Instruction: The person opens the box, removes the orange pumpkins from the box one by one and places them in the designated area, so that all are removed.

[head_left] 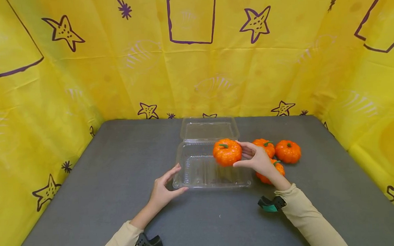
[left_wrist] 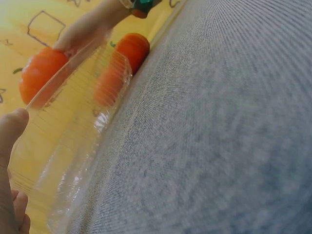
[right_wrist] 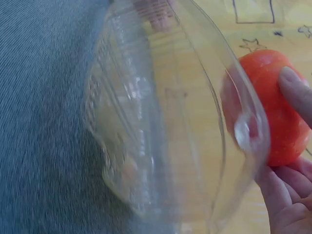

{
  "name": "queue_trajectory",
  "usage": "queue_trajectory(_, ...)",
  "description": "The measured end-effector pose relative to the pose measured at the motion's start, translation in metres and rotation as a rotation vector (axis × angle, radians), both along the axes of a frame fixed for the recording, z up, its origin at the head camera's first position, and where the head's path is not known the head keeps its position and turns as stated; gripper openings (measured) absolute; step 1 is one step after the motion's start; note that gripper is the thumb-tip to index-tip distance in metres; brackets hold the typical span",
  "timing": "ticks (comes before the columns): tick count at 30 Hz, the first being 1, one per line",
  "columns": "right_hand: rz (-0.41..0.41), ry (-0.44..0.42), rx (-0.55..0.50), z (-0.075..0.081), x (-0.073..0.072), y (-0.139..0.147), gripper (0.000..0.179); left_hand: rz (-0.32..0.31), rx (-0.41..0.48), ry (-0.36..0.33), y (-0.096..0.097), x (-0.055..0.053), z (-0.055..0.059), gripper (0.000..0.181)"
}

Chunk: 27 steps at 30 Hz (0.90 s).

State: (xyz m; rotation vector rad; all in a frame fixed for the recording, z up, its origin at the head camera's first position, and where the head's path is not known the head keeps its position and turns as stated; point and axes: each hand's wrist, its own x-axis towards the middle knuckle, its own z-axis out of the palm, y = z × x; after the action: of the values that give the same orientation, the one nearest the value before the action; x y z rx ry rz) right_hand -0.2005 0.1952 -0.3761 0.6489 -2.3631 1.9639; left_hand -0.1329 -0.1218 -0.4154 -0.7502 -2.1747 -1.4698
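My right hand (head_left: 257, 160) pinches a small orange toy pumpkin (head_left: 227, 152) with a green stem between thumb and fingers. That pumpkin is held up over the right half of a clear plastic clamshell container (head_left: 203, 187), whose lid (head_left: 209, 129) lies folded back behind it. In the right wrist view the thumb presses on the pumpkin (right_wrist: 275, 112), just beyond the container's rim. My left hand (head_left: 162, 190) is at the container's front left corner, thumb and fingers spread; in the left wrist view the thumb tip (left_wrist: 20, 116) is right at the rim.
Several more orange pumpkins stand to the right of the container: one behind the right hand (head_left: 263, 146), one farther right (head_left: 288, 151), and one partly hidden under the right wrist (head_left: 265, 178). Yellow patterned cloth (head_left: 188, 79) walls the grey table (head_left: 87, 203) at the back and sides.
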Motion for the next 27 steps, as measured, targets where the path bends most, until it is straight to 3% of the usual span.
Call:
queue_trajectory(9, -0.053, 0.003, 0.001, 0.008, 0.008, 0.024, 0.068, 0.019, -0.035, 0.050, 0.000, 0.000, 0.001, 0.056)
queue_trajectory(16, -0.106, 0.054, 0.047, 0.013, 0.014, 0.044, 0.064, 0.036, -0.063, 0.093, 0.002, 0.002, 0.004, 0.055)
queue_trajectory(27, -0.101, 0.038, 0.059, 0.021, 0.025, 0.071, 0.061, 0.004, -0.092, 0.200, -0.002, 0.000, 0.005, 0.052)
